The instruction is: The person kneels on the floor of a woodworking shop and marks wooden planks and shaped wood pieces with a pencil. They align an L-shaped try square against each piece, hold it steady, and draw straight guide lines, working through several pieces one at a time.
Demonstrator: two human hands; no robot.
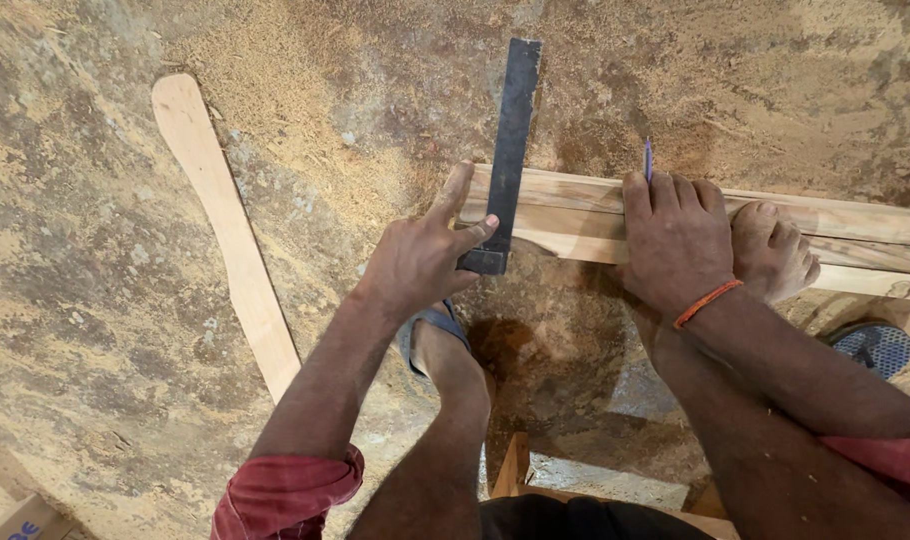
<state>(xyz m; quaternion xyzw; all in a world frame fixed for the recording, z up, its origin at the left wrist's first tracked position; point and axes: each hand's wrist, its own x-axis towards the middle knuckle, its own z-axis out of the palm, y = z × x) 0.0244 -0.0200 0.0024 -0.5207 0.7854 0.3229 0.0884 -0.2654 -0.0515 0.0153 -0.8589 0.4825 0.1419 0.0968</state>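
Note:
A pale wooden plank (575,215) lies across the sawdust-covered ground, running off to the right. A dark metal try square (510,140) rests across its left end, blade pointing away from me. My left hand (420,255) pinches the square's stock against the plank's near edge. My right hand (675,235) presses down on the plank and holds a thin blue pencil (648,158) upright at the far edge. My bare right foot (770,250) stands on the plank beside that hand.
A long curved wooden slat (225,225) lies on the ground at left. My left foot in a blue sandal (430,340) sits below the plank. Another blue sandal (875,348) lies at right. A wooden frame piece (515,465) is near my legs.

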